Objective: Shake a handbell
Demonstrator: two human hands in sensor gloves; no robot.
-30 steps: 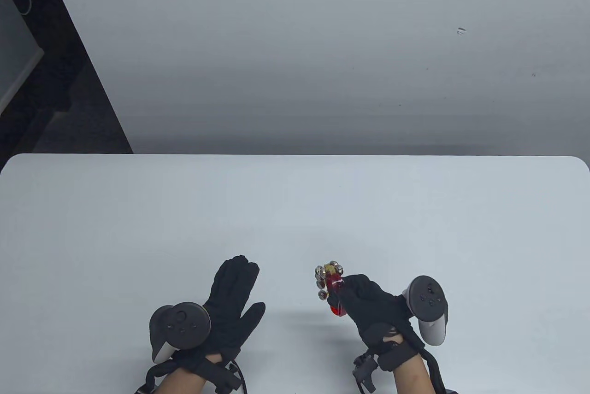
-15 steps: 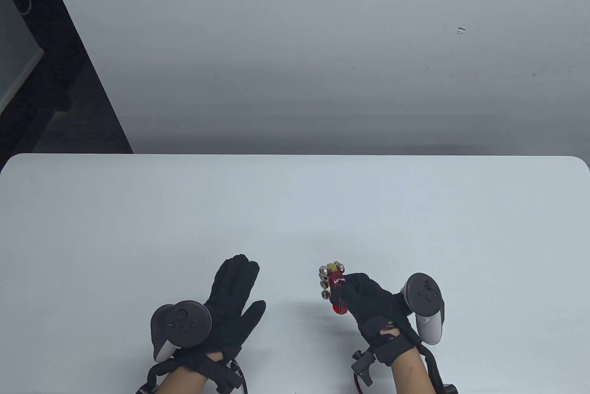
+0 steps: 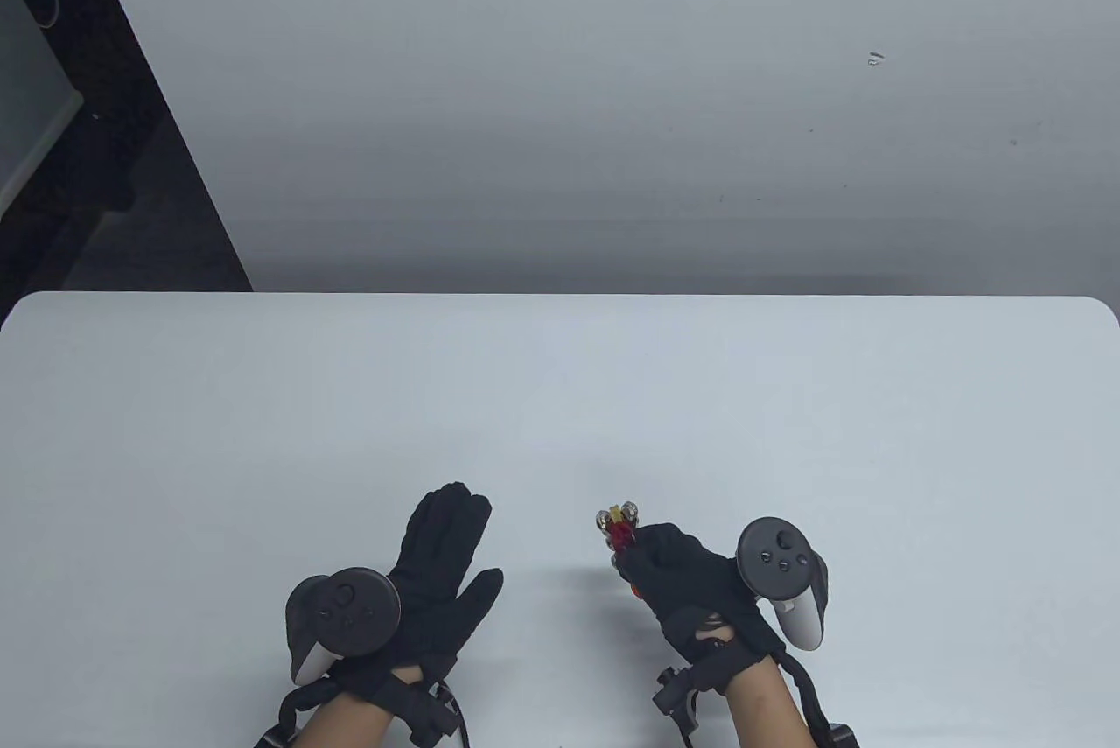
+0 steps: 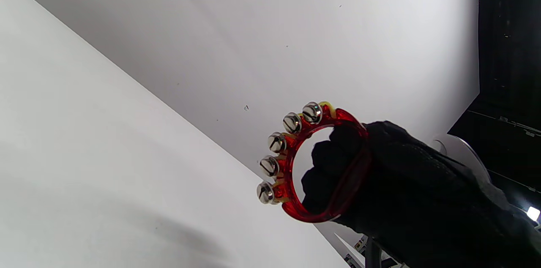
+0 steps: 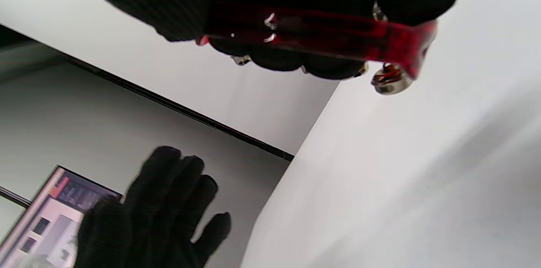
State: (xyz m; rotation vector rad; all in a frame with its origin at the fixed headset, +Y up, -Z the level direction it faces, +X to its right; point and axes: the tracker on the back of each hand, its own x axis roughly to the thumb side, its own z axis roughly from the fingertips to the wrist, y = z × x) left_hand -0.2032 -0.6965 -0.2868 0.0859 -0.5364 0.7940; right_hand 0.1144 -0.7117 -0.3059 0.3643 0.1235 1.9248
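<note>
The handbell (image 3: 619,531) is a red translucent plastic ring with several silver jingle bells along one arc. My right hand (image 3: 678,569) grips its plain side in a fist and holds it above the white table (image 3: 560,398), near the front edge. The left wrist view shows the ring (image 4: 296,162) with the bells pointing away from the fist. In the right wrist view the red ring (image 5: 334,31) runs under my curled fingers. My left hand (image 3: 437,564) lies flat and empty with fingers stretched out, left of the bell.
The table's far edge (image 3: 560,295) meets a grey wall (image 3: 612,83). A dark gap (image 3: 105,127) lies at the far left. A screen (image 5: 55,213) shows in the right wrist view beyond the table's left edge.
My right hand has shifted left and turned a little with the handbell, so the bells show less from above. My left hand has not moved.
</note>
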